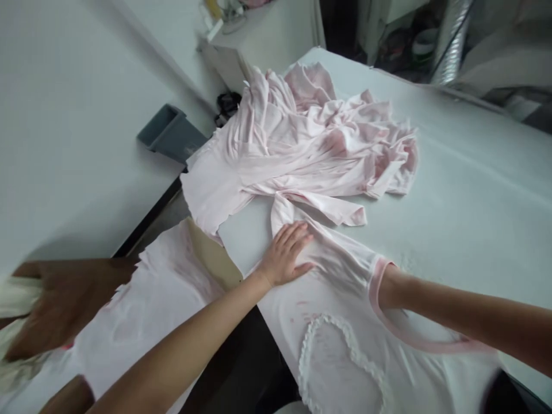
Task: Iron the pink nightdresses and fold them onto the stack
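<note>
A pale pink garment with a pink-bound neckline and a white ruffled heart outline lies at the near edge of a white table. My left hand rests on it near the sleeve, fingers slightly spread and nothing in its grasp. Through the neckline my right forearm reaches inside the garment; the right hand is hidden under the cloth. Just beyond my left hand, a narrow sleeve lies on the table. Behind it is a large crumpled heap of pink garments.
The white table extends to the right. Another pink cloth hangs at the lower left, near brown material. A grey bin stands by the wall. A silver flexible duct shows at the back right.
</note>
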A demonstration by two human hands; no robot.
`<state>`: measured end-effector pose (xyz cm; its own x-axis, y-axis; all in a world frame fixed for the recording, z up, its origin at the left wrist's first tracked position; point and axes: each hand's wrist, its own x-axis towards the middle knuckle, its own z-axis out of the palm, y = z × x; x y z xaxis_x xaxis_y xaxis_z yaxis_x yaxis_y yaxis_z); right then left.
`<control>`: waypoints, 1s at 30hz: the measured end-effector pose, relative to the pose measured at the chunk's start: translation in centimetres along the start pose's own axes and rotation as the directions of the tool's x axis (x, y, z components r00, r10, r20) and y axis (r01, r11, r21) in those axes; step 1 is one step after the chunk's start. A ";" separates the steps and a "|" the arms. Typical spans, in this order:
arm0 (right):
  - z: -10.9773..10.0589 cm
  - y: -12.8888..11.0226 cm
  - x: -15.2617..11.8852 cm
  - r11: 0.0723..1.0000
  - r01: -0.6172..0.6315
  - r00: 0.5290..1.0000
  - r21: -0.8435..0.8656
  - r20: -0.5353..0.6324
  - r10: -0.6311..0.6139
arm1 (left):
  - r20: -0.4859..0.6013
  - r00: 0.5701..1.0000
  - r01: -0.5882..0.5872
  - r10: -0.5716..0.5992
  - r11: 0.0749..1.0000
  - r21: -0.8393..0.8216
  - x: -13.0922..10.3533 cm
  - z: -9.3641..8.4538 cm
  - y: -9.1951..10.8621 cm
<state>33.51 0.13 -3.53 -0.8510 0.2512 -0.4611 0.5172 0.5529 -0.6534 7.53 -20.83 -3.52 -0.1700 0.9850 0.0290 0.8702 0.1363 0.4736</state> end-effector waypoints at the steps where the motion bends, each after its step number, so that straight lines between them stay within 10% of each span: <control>1: -0.9 0.0 -1.6 0.997 0.057 0.998 -0.059 0.004 -0.057 | -0.012 0.999 0.051 -0.051 0.998 0.047 0.6 0.1 -0.3; 5: -0.7 -2.7 -7.3 0.829 0.109 0.924 -0.548 -0.251 -0.287 | -0.133 0.952 0.298 -0.276 0.935 0.190 3.0 0.7 -0.8; 9: 4.1 -7.1 -6.0 0.746 0.111 0.870 -0.657 -0.299 -0.393 | -0.205 0.907 0.409 -0.368 0.885 0.221 4.6 0.3 -1.9; 11: 4.6 -7.7 -4.9 0.807 -0.013 0.857 -0.590 -0.423 -0.295 | -0.239 0.892 0.435 -0.385 0.874 0.215 4.2 -0.6 -2.4; 13: 3.6 -7.2 -6.5 0.854 -0.273 0.749 -0.442 -0.655 -0.099 | -0.329 0.868 0.447 -0.373 0.875 0.186 3.0 -1.4 -2.4; 17: 2.8 -4.5 -18.0 0.795 -0.583 0.442 -0.165 -0.886 0.140 | -0.130 0.987 -0.091 0.097 0.995 0.048 2.0 -0.3 0.0; 20: 5.3 -3.0 -25.8 0.682 -0.729 0.338 0.052 -0.840 0.425 | 0.118 0.891 -0.427 0.437 0.898 -0.101 5.5 2.0 3.0; 25: 5.2 -6.6 -26.5 0.664 -0.682 0.529 0.307 -0.421 0.737 | 0.307 0.864 -0.394 0.398 0.916 -0.078 15.4 3.0 6.5; 30: 0.8 -17.5 -14.2 0.775 -0.622 0.709 0.117 -0.338 0.620 | 0.406 0.824 -0.399 0.394 0.914 -0.078 19.8 2.0 7.2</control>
<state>36.64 -13.77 14.00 -0.3133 0.7887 -0.5289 0.9403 0.1795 -0.2893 11.37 -0.09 -1.24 0.3911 0.9085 -0.1470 0.8268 -0.2766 0.4897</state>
